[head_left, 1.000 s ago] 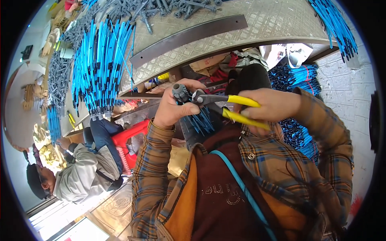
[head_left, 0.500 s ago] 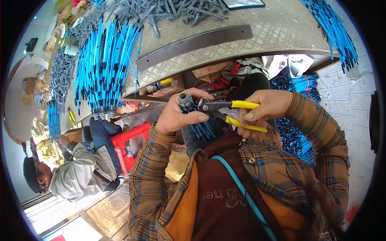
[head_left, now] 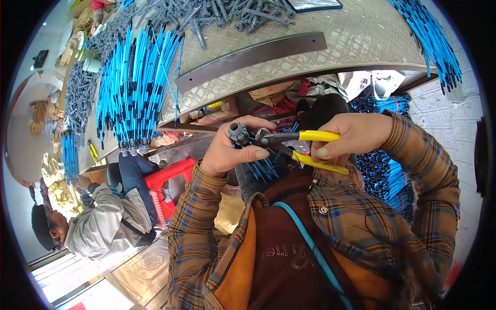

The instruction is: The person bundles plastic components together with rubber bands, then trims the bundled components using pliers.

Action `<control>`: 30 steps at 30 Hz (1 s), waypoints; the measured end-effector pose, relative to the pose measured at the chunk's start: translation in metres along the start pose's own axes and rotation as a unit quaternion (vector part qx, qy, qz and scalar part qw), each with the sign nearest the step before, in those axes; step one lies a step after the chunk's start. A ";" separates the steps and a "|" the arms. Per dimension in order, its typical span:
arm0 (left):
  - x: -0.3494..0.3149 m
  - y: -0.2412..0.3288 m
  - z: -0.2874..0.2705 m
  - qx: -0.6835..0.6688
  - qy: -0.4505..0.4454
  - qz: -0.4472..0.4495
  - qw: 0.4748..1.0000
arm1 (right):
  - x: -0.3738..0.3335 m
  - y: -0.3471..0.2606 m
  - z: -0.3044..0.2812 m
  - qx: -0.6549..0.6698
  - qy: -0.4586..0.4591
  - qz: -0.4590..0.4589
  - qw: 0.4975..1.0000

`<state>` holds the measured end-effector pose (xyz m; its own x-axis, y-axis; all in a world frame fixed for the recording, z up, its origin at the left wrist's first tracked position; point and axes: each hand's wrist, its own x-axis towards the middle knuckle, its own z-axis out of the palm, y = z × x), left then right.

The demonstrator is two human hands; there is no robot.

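Note:
In front of my chest, my left hand (head_left: 221,151) is closed around a grey plastic fitting (head_left: 237,134) with a hollow round top and a ribbed collar. Thin blue rods with dark ends (head_left: 263,169) fan out below that hand; whether they join the fitting is hidden. My right hand (head_left: 356,135) grips a pair of cutting pliers (head_left: 319,136) by its yellow handles, which stand spread apart. The dark pliers' jaws lie right beside the fitting, near my left thumb. What is between the jaws cannot be made out.
A patterned table (head_left: 356,39) holds a dark metal strip (head_left: 253,56), a heap of grey plastic parts (head_left: 232,13) and a bundle of blue rods (head_left: 137,82). More blue rods (head_left: 426,36) overhang its right end. A seated person (head_left: 106,225) is at left, near a red stool (head_left: 164,191).
My right hand and the pliers' handles have shifted slightly right, and the fingers under the lower handle show less. My left hand keeps its hold on the fitting, almost unmoved.

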<state>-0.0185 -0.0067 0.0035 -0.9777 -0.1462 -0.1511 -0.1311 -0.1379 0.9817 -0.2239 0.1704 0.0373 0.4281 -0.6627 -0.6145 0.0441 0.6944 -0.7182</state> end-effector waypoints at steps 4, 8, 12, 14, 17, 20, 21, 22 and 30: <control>0.003 0.001 0.011 0.042 0.056 0.035 0.997 | -0.001 0.006 0.003 0.033 0.011 -0.003 0.999; 0.000 -0.001 0.011 0.006 0.041 0.010 0.999 | -0.002 0.001 0.004 -0.055 0.040 -0.022 0.997; 0.001 -0.004 0.012 0.012 0.040 0.037 0.998 | -0.005 -0.009 0.004 -0.235 0.065 -0.054 0.968; 0.000 -0.002 0.013 0.020 0.042 0.038 0.998 | -0.006 -0.009 0.006 -0.260 0.068 -0.085 0.959; -0.002 0.000 0.012 0.035 0.047 0.040 0.997 | -0.007 -0.010 0.008 -0.310 0.074 -0.148 0.936; -0.004 0.000 0.003 0.061 -0.017 0.019 0.998 | -0.011 -0.018 0.013 -0.319 0.081 -0.095 0.939; -0.005 -0.001 0.003 0.061 -0.017 0.019 0.998 | -0.010 -0.017 0.011 -0.319 0.080 -0.095 0.939; -0.005 -0.001 0.003 0.045 -0.014 0.011 0.999 | -0.007 -0.015 0.009 -0.312 0.073 -0.102 0.942; -0.009 -0.005 0.006 -0.007 -0.001 0.010 1.000 | 0.002 0.000 0.008 -0.272 0.063 -0.123 0.952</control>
<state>-0.0103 0.0007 0.0008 -0.9802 -0.1478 -0.1320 -0.1098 -0.1491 0.9827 -0.2155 0.1715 0.0382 0.3516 -0.8386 -0.4161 -0.3603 0.2891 -0.8869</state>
